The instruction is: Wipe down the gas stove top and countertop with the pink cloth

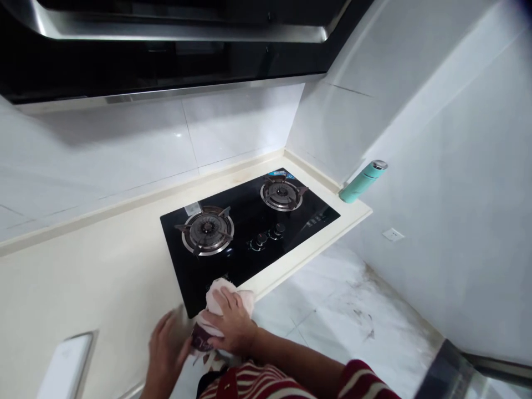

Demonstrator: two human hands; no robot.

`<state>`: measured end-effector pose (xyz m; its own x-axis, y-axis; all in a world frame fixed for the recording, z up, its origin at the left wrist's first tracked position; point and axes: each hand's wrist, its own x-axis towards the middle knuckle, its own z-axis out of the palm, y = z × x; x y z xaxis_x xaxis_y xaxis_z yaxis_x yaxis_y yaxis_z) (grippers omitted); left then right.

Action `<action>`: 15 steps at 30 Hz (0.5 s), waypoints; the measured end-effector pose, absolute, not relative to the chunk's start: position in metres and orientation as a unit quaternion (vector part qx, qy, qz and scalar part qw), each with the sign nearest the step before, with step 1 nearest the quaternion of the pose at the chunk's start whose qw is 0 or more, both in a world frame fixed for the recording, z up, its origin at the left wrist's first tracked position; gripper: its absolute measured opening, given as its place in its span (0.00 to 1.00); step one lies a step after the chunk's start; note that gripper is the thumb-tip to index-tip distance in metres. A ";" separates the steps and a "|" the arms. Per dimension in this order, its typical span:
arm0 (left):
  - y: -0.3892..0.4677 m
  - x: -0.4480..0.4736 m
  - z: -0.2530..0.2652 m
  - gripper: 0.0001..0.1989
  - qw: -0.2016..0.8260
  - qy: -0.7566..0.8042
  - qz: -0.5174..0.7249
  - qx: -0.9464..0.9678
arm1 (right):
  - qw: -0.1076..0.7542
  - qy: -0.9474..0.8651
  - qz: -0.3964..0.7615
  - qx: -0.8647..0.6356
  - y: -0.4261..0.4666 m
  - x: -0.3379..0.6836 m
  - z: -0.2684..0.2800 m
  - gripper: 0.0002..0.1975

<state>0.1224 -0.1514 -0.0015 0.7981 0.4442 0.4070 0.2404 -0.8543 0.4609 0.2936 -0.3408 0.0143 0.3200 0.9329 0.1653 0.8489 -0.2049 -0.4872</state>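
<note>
My right hand (233,324) presses on a pale pink cloth (216,289) at the front left corner of a black glass gas hob (245,266), with its fingers bent over the folds. A dark purple patch with light lettering (201,337) shows at the cloth's lower edge. Just left of that corner is my left hand (164,346), over the counter edge, its thumb apart from its somewhat blurred fingers and near the purple patch. I see nothing held in it. The hob has two burners with pan supports, a left one (208,230) and a right one (281,193), and two knobs (268,235).
A cream counter (95,266) surrounds the hob. A mint green flask (361,183) stands at its right end by the wall. A white rectangular object (66,368) lies at lower left. Overhead hangs a black range hood (166,61). A wall socket (393,235) is on the right.
</note>
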 end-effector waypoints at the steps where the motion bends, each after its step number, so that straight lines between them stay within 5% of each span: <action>1: -0.141 0.119 -0.002 0.30 0.178 0.216 0.262 0.924 | 0.247 -0.582 0.080 -0.770 -0.340 0.294 0.015 0.32; 8: -0.135 0.142 0.011 0.21 0.066 0.354 0.140 0.922 | 0.219 -0.565 0.068 -0.792 -0.386 0.351 -0.007 0.25; 15: -0.144 0.145 0.020 0.22 0.033 0.361 0.124 0.924 | 0.110 -0.235 -0.006 -0.966 -0.511 0.524 0.008 0.21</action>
